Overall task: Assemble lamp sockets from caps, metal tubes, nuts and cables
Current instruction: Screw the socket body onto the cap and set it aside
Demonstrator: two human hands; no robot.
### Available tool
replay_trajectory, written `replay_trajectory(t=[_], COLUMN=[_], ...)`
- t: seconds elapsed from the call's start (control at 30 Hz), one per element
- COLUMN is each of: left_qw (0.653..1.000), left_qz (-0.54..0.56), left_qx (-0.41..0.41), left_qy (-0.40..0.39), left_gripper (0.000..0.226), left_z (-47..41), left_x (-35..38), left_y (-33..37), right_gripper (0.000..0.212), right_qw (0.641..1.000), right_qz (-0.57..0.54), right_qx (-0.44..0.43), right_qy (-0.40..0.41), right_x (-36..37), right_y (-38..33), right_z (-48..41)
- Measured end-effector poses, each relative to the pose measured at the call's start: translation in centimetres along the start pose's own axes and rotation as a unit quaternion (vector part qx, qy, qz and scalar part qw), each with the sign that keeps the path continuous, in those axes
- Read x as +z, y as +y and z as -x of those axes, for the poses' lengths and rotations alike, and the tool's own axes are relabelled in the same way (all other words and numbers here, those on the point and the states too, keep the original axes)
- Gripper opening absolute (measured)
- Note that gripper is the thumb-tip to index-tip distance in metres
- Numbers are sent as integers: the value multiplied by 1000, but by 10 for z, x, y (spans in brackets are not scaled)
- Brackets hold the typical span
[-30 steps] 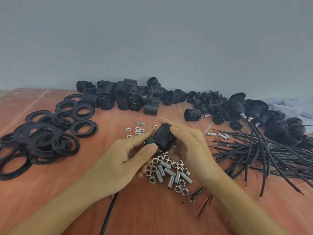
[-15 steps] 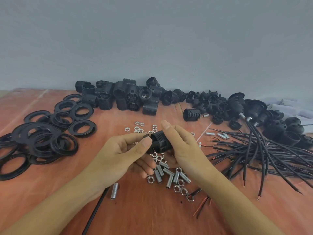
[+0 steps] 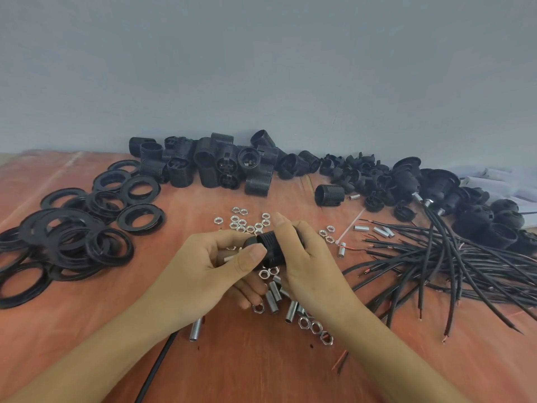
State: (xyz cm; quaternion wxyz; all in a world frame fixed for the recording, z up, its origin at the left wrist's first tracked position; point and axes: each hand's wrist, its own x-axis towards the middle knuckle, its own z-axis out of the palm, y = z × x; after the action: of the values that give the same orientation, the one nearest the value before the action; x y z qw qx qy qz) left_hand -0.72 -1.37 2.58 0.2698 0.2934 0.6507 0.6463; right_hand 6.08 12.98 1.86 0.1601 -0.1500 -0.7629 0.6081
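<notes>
Rings [image 3: 72,242] left, cables [image 3: 453,263] right

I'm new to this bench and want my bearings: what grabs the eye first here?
At centre, the left hand and right hand grip a black threaded socket above scattered nuts and metal tubes. A pile of black rings lies on the left, and a sheaf of black cables fans out on the right.

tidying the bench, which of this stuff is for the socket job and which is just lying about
In use: socket held by left hand and right hand, nuts, metal tubes, cables, caps.
Lying about: flat rings (probably), white zip tie, white packets.
</notes>
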Motion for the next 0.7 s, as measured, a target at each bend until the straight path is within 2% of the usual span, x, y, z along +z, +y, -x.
replay_trajectory(t=[0.27,0.4,0.5,0.6,0.67,0.7], left_qw=[997,995,993,993,989,981], left_qz=[-53,-75,-87,-56,12,57], left_qx=[45,54,75,97,76,54], left_qy=[25,26,28,48,127,176], left_gripper=[43,39,43,37,30,40], left_z=[1,-1,1,-4,-18,-23], left_x=[1,-2,-1,-6,-14,-21], left_y=[-7,-9,-9,-3,1,3], right_gripper=[42,50,59,46,43,37], right_qw=[996,994,994,989,989,991], right_qz=[65,83,53,-42,-67,-42], right_qx=[-56,-70,-91,-114,-110,-115], right_qy=[28,16,-19,-79,-69,-59], right_x=[2,1,3,1,0,1], right_y=[1,0,-5,-17,-24,-25], right_z=[3,6,7,1,-14,-25])
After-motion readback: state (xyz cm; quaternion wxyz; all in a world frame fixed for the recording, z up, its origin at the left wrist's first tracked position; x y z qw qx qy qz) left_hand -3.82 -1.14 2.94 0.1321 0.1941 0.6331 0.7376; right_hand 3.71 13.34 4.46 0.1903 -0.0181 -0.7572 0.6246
